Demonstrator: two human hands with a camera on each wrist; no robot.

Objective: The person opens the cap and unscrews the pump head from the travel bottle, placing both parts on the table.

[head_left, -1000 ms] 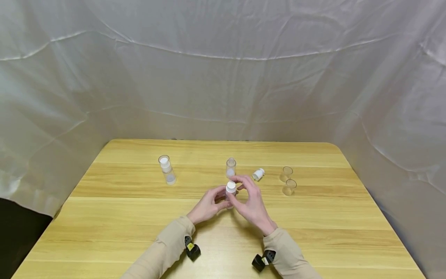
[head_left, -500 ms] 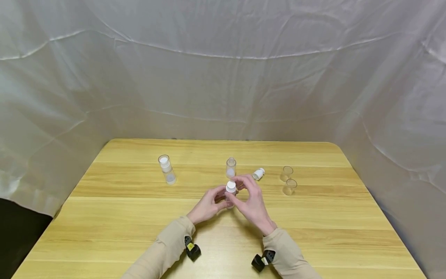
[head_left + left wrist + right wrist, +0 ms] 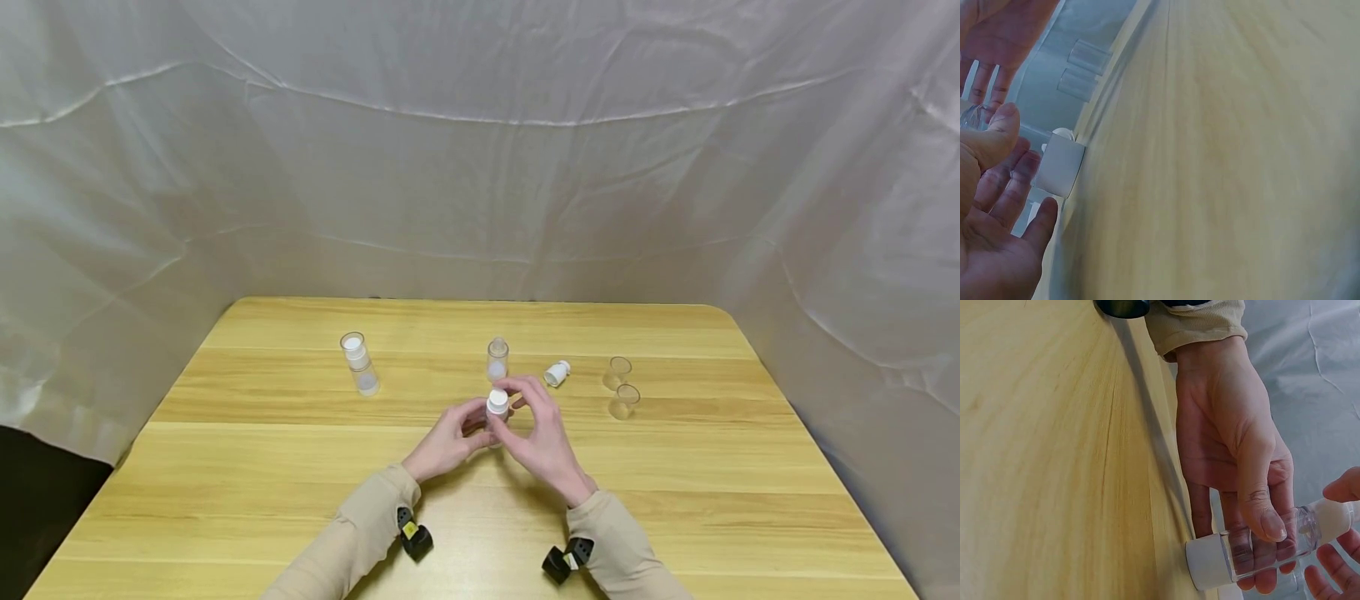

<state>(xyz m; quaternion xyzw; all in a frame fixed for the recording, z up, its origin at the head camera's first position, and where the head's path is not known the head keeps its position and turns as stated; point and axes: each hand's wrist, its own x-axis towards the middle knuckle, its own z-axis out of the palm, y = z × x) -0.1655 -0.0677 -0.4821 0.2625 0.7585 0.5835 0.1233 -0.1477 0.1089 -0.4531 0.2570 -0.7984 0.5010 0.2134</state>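
Note:
Both my hands meet at one small clear bottle with a white base and a white pump top. It stands upright on the table in the head view. My left hand grips the clear body, thumb on one side and fingers behind, as the right wrist view shows. With thumb and fingers, my right hand pinches the white top; only its fingertips show at the right edge of the right wrist view. The white base also appears in the left wrist view, where the hands hide most of the body.
Just behind the hands stands a clear bottle without a white top. A loose white pump top lies right of it. Two clear caps stand farther right. A capped bottle stands at the left. Grey sheeting surrounds the table.
My right fingers shift very slightly on the white top. Otherwise the hands, the bottle and the other things stay in place.

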